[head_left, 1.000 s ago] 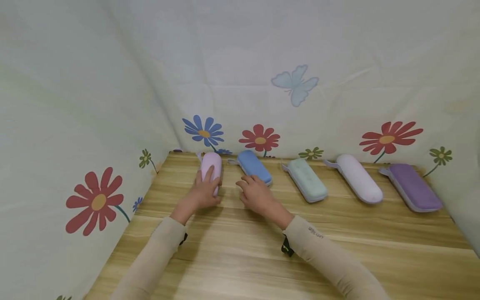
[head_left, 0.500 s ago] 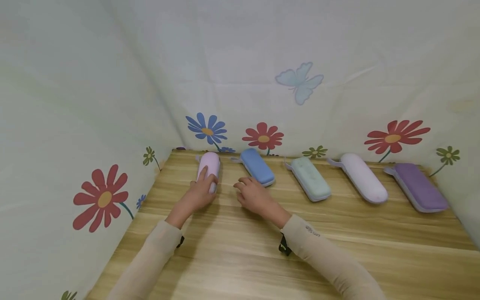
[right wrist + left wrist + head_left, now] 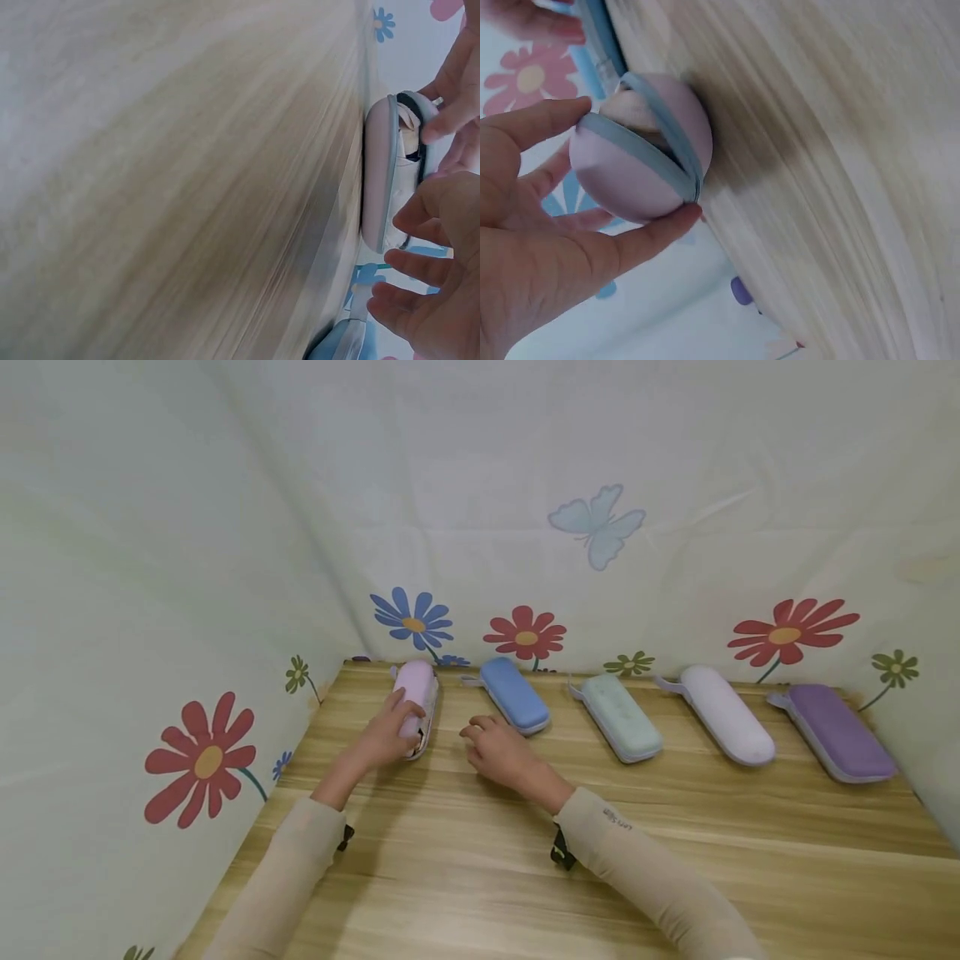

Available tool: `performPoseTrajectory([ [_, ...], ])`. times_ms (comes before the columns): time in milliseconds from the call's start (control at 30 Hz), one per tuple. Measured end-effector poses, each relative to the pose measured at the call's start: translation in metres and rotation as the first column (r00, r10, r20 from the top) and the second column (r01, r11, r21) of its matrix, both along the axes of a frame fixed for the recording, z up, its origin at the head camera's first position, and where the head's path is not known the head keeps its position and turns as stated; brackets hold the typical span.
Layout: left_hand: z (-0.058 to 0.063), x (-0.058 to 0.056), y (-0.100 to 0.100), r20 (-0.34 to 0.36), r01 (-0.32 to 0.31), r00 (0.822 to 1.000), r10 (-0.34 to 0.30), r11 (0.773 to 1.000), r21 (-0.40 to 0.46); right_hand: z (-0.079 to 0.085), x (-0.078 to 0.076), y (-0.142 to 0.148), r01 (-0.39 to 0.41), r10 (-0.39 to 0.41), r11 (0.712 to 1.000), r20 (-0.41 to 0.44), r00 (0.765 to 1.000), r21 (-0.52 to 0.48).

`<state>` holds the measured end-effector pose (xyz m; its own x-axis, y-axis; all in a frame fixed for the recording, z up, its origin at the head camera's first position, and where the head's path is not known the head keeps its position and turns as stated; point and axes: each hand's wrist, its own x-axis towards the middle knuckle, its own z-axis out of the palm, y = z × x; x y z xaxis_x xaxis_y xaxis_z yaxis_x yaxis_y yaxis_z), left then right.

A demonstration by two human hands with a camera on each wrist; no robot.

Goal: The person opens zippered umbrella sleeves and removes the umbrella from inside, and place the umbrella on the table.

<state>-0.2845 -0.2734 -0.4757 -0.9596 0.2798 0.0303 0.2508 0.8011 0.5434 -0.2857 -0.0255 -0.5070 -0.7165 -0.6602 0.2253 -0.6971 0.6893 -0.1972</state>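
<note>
A pink zippered glasses case (image 3: 415, 678) lies at the left end of the row. My left hand (image 3: 384, 735) grips its lid between thumb and fingers; in the left wrist view the pink lid (image 3: 622, 176) is raised a little, leaving a wedge-shaped gap. Through that gap, the right wrist view shows pale, cloth-like contents (image 3: 407, 142) with a dark spot; their kind is unclear. My right hand (image 3: 498, 750) hovers between the pink case and the blue glasses case (image 3: 514, 693), fingers loosely bent and holding nothing.
Right of the blue case lie a mint green case (image 3: 621, 717), a pale lilac case (image 3: 726, 714) and a purple case (image 3: 840, 731), each with a strap. A flower-printed cloth wall (image 3: 480, 527) rises behind and left of the wooden table (image 3: 465, 877).
My left hand has shifted left and lifted the pink case's lid, so its side now gapes and the inside shows. The right hand has drifted slightly left.
</note>
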Motion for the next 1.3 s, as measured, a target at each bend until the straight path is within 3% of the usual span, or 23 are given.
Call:
performPoseTrajectory([
  [200, 0.006, 0.002, -0.016, -0.003, -0.110, 0.994, 0.112, 0.981, 0.161, -0.001, 0.000, -0.002, -0.015, 0.015, 1.000, -0.023, 1.000, 0.022],
  [367, 0.008, 0.004, -0.031, -0.049, -0.192, 0.977, 0.209, 0.953, 0.234, 0.002, -0.001, -0.006, -0.021, 0.023, 0.999, -0.046, 0.999, 0.044],
  [500, 0.008, 0.006, -0.042, -0.044, -0.222, 0.970, 0.240, 0.944, 0.246, 0.004, 0.000, -0.010, -0.024, 0.027, 0.998, -0.055, 0.998, 0.062],
  [633, 0.007, 0.008, -0.053, -0.053, -0.252, 0.963, 0.265, 0.952, 0.171, 0.006, 0.000, -0.012, -0.029, 0.031, 0.997, -0.038, 0.999, 0.065],
  [733, 0.004, 0.011, -0.059, -0.113, -0.271, 0.956, 0.270, 0.963, 0.010, 0.006, 0.001, -0.012, -0.023, 0.025, 0.996, -0.024, 0.999, 0.082],
  [800, 0.001, 0.012, -0.063, -0.180, -0.263, 0.954, 0.239, 0.956, -0.126, 0.005, 0.002, -0.011, -0.019, 0.021, 0.995, -0.016, 1.000, 0.096],
  [833, -0.001, 0.013, -0.065, -0.222, -0.256, 0.952, 0.211, 0.945, -0.202, 0.004, 0.002, -0.010, -0.017, 0.019, 0.995, -0.015, 1.000, 0.103],
  [900, -0.006, 0.013, -0.069, -0.311, -0.239, 0.942, 0.123, 0.897, -0.372, 0.003, 0.002, -0.009, -0.019, 0.021, 0.994, -0.015, 1.000, 0.111],
  [1000, -0.014, 0.011, -0.074, -0.410, -0.208, 0.910, -0.062, 0.788, -0.579, 0.001, 0.001, -0.009, -0.027, 0.030, 0.994, -0.019, 0.999, 0.105],
  [1067, -0.018, 0.010, -0.073, -0.431, -0.181, 0.884, -0.183, 0.716, -0.675, 0.001, 0.001, -0.009, -0.030, 0.033, 0.994, -0.022, 0.999, 0.105],
  [1100, -0.019, 0.009, -0.071, -0.429, -0.161, 0.874, -0.230, 0.696, -0.700, 0.002, 0.001, -0.009, -0.029, 0.031, 0.994, -0.021, 0.999, 0.106],
  [1133, -0.020, 0.008, -0.068, -0.419, -0.137, 0.866, -0.272, 0.677, -0.723, 0.002, 0.002, -0.009, -0.028, 0.030, 0.994, -0.017, 0.999, 0.105],
  [1200, -0.022, 0.007, -0.063, -0.374, -0.084, 0.875, -0.308, 0.663, -0.744, 0.005, 0.002, -0.010, -0.025, 0.027, 0.995, -0.014, 1.000, 0.097],
  [1300, -0.025, 0.008, -0.056, -0.297, -0.024, 0.906, -0.301, 0.664, -0.747, 0.010, 0.003, -0.012, -0.028, 0.029, 0.996, -0.010, 1.000, 0.082],
])
